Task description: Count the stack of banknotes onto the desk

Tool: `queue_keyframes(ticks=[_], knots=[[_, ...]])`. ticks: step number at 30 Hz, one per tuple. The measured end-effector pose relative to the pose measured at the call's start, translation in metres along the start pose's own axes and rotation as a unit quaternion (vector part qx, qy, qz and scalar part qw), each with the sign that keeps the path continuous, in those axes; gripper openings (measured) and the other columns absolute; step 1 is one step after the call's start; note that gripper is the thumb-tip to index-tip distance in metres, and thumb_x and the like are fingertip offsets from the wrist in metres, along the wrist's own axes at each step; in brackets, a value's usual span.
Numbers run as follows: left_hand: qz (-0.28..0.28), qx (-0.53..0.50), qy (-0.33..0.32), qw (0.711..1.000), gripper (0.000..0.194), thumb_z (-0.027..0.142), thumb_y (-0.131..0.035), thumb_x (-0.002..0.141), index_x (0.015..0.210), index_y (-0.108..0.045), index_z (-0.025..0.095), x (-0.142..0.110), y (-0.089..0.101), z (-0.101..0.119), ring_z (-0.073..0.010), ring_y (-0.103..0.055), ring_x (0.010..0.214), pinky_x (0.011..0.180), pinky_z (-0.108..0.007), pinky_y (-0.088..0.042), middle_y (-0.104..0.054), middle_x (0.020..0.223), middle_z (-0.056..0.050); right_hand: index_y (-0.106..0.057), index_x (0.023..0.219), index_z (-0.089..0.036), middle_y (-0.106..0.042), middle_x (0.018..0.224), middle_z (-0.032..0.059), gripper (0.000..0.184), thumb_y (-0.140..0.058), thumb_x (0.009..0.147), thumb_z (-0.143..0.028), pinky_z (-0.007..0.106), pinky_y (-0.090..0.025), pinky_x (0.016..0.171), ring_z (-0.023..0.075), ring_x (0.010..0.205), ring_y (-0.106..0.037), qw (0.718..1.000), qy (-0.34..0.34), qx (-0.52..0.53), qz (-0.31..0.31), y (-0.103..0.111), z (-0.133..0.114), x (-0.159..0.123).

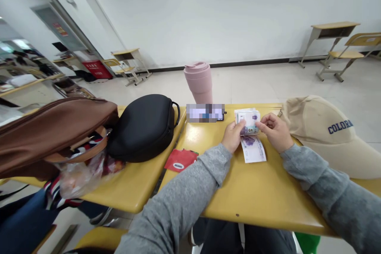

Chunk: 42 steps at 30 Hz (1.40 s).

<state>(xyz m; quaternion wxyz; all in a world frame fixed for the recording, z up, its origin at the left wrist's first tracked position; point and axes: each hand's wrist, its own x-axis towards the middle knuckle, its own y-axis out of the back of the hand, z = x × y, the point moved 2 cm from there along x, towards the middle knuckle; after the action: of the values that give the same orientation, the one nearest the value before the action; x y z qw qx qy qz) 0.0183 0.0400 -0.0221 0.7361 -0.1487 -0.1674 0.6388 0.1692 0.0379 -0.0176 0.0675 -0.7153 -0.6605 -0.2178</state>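
From the head view, the left hand (pixel 233 136) and right hand (pixel 275 129) both pinch a stack of banknotes (pixel 248 121) in their fingers, just above the yellow bench (pixel 238 190). One loose banknote (pixel 253 149) lies flat beneath them (a beige cap (pixel 324 135) sits just right, a pink cup (pixel 199 83) behind).

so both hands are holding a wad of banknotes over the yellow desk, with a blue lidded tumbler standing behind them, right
Not quite: the lidded tumbler is pale pink, not blue. The rest holds in the head view: the left hand and right hand hold the wad of paper banknotes over the yellow desk, with the tumbler standing behind them.
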Motion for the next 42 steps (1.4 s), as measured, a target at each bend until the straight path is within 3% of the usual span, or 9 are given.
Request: queue_keyframes(ticks=[7,15,23,29,42], knots=[[-0.016,-0.004,0.006,1.0,0.035,0.038,-0.073,0.062,0.086,-0.067,0.013,0.0011,0.0007,-0.0019,-0.0199,-0.064,0.08,0.081,-0.034,-0.045,-0.07,0.081,-0.007,-0.049,0.065,-0.019,-0.049,0.054,-0.0032,0.032,-0.056,0.08,-0.047,0.025,-0.033,0.048,0.0097,0.049,-0.041,1.0,-0.007,-0.006,0.007,-0.0021,-0.006,-0.002],[-0.015,-0.006,0.008,1.0,0.033,0.031,-0.074,0.06,0.086,-0.067,0.013,0.0021,0.0018,-0.0033,-0.0183,-0.063,0.076,0.078,-0.033,-0.046,-0.071,0.084,-0.006,-0.049,0.06,-0.018,-0.047,0.052,-0.0031,0.036,-0.059,0.077,-0.048,0.024,-0.033,0.049,0.0096,0.05,-0.041,0.998,-0.015,-0.053,0.017,0.0001,-0.0027,-0.0025],[-0.014,-0.002,0.006,1.0,0.033,0.034,-0.074,0.061,0.085,-0.067,0.013,0.0015,0.0018,-0.0026,-0.0164,-0.063,0.072,0.074,-0.031,-0.047,-0.07,0.079,-0.005,-0.04,0.057,-0.019,-0.035,0.052,-0.0058,0.038,-0.064,0.073,-0.045,0.024,-0.026,0.047,0.008,0.05,-0.031,0.999,-0.01,-0.044,0.009,-0.0021,-0.0028,-0.0025],[-0.004,-0.035,0.021,0.999,0.037,0.043,-0.071,0.065,0.085,-0.066,0.012,-0.0004,-0.0007,0.0,-0.0195,-0.065,0.074,0.077,-0.034,-0.048,-0.07,0.077,-0.007,-0.042,0.058,-0.019,-0.036,0.052,-0.0054,0.037,-0.064,0.073,-0.044,0.024,-0.026,0.047,0.0084,0.05,-0.031,0.998,-0.007,-0.047,0.028,-0.0034,0.0005,-0.0029],[0.021,-0.058,0.016,0.998,0.036,0.042,-0.069,0.068,0.088,-0.066,0.011,0.0069,0.0041,-0.0027,-0.0214,-0.067,0.08,0.082,-0.036,-0.05,-0.072,0.083,-0.009,-0.044,0.06,-0.019,-0.039,0.054,-0.0042,0.034,-0.058,0.078,-0.045,0.025,-0.029,0.049,0.0098,0.052,-0.034,0.997,0.001,-0.071,0.028,-0.0041,0.0038,-0.0034]])
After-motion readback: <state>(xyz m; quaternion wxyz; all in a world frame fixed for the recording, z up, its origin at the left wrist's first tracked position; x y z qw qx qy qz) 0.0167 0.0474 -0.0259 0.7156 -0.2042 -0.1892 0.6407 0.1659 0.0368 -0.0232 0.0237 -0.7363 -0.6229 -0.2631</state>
